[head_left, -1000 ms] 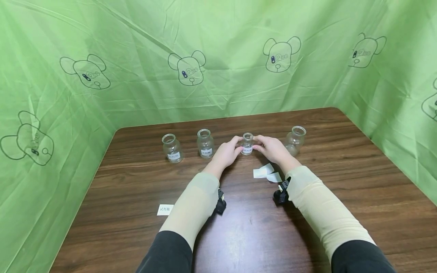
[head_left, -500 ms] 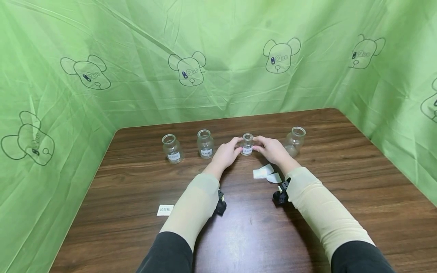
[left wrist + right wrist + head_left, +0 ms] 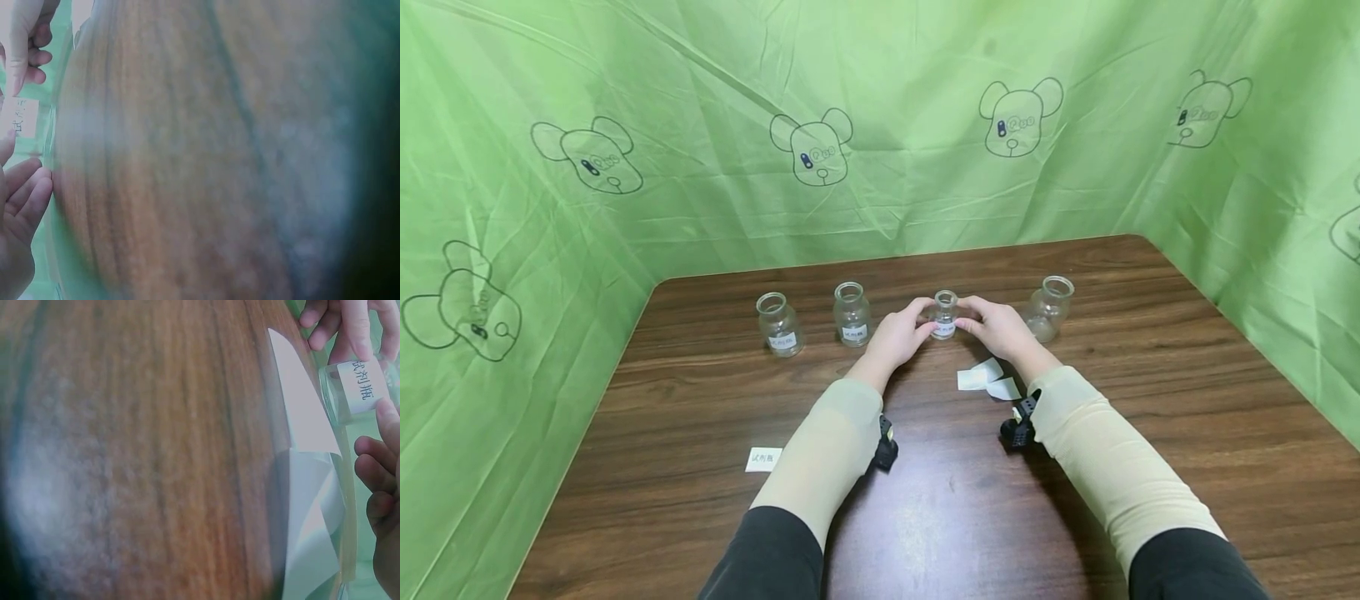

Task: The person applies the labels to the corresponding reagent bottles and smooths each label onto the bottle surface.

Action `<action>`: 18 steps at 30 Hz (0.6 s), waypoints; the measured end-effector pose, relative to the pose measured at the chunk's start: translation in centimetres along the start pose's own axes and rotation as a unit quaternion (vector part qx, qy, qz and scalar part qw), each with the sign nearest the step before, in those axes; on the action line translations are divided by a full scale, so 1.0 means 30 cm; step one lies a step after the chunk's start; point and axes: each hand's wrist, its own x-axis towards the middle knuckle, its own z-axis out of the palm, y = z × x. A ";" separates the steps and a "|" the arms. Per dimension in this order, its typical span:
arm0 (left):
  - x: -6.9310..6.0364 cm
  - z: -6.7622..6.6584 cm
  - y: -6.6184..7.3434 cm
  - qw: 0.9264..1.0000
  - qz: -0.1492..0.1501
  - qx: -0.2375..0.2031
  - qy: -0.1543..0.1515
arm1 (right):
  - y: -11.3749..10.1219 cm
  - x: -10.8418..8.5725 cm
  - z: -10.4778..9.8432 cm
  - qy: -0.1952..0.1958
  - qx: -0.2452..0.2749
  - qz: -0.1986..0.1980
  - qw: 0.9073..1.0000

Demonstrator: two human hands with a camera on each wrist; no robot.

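A small clear glass bottle (image 3: 945, 308) stands upright on the wooden table between the two hands, a white printed label (image 3: 364, 386) on its front. The left hand (image 3: 895, 340) holds it from the left, thumb at the label's edge. From the other side the right hand (image 3: 1002, 332) holds it, its thumb on the label's opposite edge. Both thumbs touch the label in the right wrist view, where the bottle appears sideways.
Two labelled jars (image 3: 781, 327) (image 3: 852, 317) stand to the left. Another jar (image 3: 1048, 310) is just beyond the right hand. Crumpled white paper pieces (image 3: 973, 380) lie before the right hand; a printed label (image 3: 763, 459) lies by the left forearm. Green cloth (image 3: 880, 217) surrounds the table.
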 end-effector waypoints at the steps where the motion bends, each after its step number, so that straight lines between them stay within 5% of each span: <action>1: 0.000 0.000 0.000 1.000 0.000 -0.001 -0.001 | 0.000 0.000 0.000 -0.004 0.005 0.005 1.000; 18: -0.002 0.008 0.010 1.000 -0.004 0.003 -0.012 | -0.005 -0.002 0.011 -0.039 0.025 0.029 0.999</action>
